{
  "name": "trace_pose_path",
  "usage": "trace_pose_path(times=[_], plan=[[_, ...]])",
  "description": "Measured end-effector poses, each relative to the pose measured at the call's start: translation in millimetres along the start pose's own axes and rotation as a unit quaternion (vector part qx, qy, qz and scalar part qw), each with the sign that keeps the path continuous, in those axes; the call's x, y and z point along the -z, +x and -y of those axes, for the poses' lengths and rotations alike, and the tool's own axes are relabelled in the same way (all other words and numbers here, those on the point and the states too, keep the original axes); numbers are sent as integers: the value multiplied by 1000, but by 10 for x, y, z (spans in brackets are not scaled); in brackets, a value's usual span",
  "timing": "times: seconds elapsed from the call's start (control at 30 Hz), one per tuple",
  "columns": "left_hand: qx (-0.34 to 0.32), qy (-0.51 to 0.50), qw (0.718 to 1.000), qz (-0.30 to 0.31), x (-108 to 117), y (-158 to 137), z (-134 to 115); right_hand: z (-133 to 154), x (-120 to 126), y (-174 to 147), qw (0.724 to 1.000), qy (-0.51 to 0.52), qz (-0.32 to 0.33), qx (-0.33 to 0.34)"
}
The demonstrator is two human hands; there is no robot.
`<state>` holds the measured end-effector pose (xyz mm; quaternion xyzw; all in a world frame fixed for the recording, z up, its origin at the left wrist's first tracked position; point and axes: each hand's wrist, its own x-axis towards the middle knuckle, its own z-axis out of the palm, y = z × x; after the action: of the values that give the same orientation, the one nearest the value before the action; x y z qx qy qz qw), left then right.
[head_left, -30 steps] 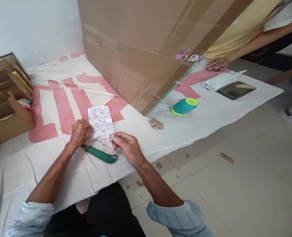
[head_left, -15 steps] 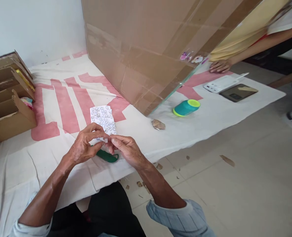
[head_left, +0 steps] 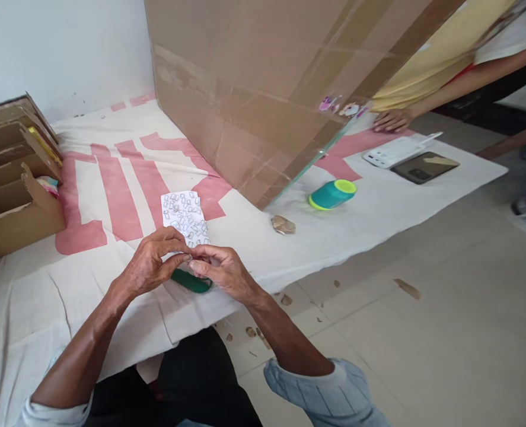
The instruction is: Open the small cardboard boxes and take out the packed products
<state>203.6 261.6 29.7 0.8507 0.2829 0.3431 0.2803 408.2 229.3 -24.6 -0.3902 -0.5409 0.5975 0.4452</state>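
Observation:
My left hand (head_left: 159,258) is closed in a pinch over the table's near edge. Its fingertips meet those of my right hand (head_left: 220,270), which is pinched as well. Whatever they hold is tiny and hidden by the fingers. Just beyond them lies a white paper sheet (head_left: 181,210) covered with small dark-outlined rectangles; whether these are printed or loose pieces I cannot tell. A long dark green object (head_left: 192,281) with a loop at its right end lies under my hands, partly covered by them.
A large taped cardboard panel (head_left: 245,89) stands behind the sheet. Cardboard trays (head_left: 22,219) are at left. To the right are a brown lump (head_left: 283,225), a teal-and-yellow cylinder (head_left: 332,194), a white device (head_left: 389,152) and a phone (head_left: 425,167). Another person's hand (head_left: 394,120) rests on the table.
My right hand's fingers have closed in against my left fingertips. The small white piece that showed between them is now hidden. The view has shifted slightly.

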Motion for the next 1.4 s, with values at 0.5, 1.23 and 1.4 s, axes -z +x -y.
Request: trace_pose_path(times=[0.5, 1.23, 1.4], plan=[[215, 107, 969, -56, -21, -123, 490, -147, -9, -12, 984, -138, -96, 55], [239, 234, 942, 41, -272, 33, 807, -206, 148, 127, 958, -240, -113, 110], [245, 227, 942, 30, -291, 17, 835, -164, 188, 302, 931, -332, -75, 133]])
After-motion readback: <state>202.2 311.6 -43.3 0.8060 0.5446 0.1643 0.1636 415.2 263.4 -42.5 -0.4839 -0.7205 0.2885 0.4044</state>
